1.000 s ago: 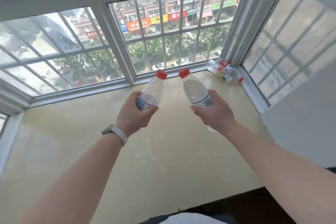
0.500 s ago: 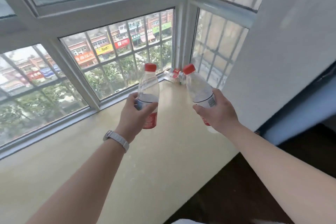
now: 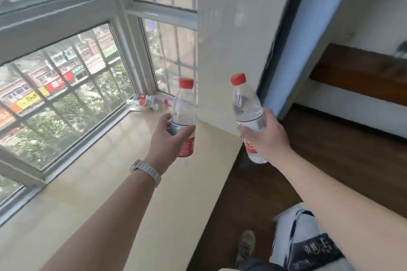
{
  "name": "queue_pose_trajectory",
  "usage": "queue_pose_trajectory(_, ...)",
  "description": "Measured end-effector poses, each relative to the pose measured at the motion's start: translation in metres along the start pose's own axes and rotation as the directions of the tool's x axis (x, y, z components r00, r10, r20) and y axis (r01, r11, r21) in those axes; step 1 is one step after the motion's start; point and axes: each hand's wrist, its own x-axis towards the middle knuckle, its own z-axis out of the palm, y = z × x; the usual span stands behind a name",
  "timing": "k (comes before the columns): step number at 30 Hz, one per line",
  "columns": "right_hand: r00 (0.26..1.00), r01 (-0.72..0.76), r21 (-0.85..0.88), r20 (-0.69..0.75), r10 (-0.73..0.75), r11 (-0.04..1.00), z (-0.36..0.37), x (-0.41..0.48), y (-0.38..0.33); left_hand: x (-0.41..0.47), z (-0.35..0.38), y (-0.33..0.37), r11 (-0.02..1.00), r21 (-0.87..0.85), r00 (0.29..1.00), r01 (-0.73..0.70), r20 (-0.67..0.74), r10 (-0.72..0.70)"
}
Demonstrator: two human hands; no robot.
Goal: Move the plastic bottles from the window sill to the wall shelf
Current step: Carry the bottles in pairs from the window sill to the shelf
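My left hand [image 3: 169, 138] grips a clear plastic bottle [image 3: 184, 105] with a red cap and red label, held upright above the cream window sill [image 3: 123, 182]. My right hand [image 3: 264, 136] grips a second red-capped clear bottle [image 3: 245, 103], tilted slightly left, out past the sill's right edge over the dark floor. More bottles [image 3: 143, 101] lie in the sill's far corner by the window frame. A brown wooden ledge [image 3: 356, 73] on the wall shows at the right; whether it is the wall shelf I cannot tell.
A white wall pillar [image 3: 231, 39] stands right behind the two bottles, with a dark-edged blue panel [image 3: 293, 35] beside it. Barred windows [image 3: 66, 86] line the left and far side. Dark wood floor [image 3: 330, 171] and my shoe [image 3: 245, 246] are at lower right.
The view has swung right, from facing the window to the pillar and room. Both hands moved right with their bottles; the right one has passed beyond the sill's edge.
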Motion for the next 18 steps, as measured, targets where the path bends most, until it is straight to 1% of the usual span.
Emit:
queue_pose_trajectory(5, 0.991, -0.064, 0.055, -0.111, 0.069, 0.996, -0.043, 0.014, 0.029, 0.021, 0.060, 0.012, 0.997, 0.051, 0.989, -0.054, 0.142, 0.046)
queue_pose_trajectory(8, 0.979, -0.085, 0.084, -0.178, 0.099, 0.993, -0.065, 0.028, 0.048, 0.035, 0.098, 0.024, 0.986, 0.125, 0.970, -0.107, 0.229, 0.076)
queue_pose_trajectory(10, 0.968, -0.105, 0.109, -0.218, 0.127, 0.988, -0.081, 0.038, 0.061, 0.047, 0.125, 0.034, 0.984, 0.136, 0.960, -0.117, 0.270, 0.076)
queue_pose_trajectory(13, 0.945, -0.137, 0.165, -0.275, 0.179, 0.977, -0.106, 0.057, 0.078, 0.067, 0.166, 0.046, 0.978, 0.153, 0.946, -0.140, 0.313, 0.086)
queue_pose_trajectory(18, 0.913, -0.147, 0.219, -0.345, 0.217, 0.965, -0.159, 0.089, 0.106, 0.095, 0.241, 0.072, 0.975, 0.133, 0.930, -0.179, 0.345, 0.124)
